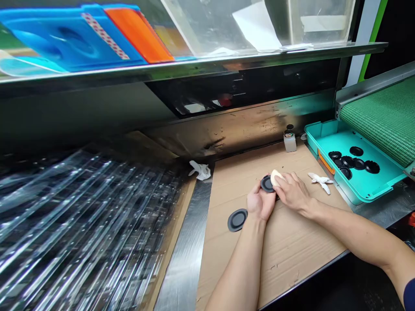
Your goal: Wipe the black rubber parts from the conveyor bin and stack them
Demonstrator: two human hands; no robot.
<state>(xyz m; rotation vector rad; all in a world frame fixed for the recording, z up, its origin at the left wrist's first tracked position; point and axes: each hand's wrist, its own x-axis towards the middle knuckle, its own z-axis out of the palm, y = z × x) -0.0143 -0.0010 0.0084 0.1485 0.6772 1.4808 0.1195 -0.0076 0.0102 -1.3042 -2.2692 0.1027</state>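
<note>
My left hand is palm up over the cardboard, its fingers round a black round disc with a raised ring. A cream-coloured pad, perhaps a sponge, is pinched in my right hand and touches the disc's right edge. Beside my left wrist, a second dark disc lies flat on the cardboard sheet. The fingers of my left hand under the disc are partly hidden.
At the right, a teal tray holds several black discs below a green conveyor belt. A small bottle and crumpled white scraps are on the cardboard. Clear plastic trays fill the left; a metal shelf crosses above.
</note>
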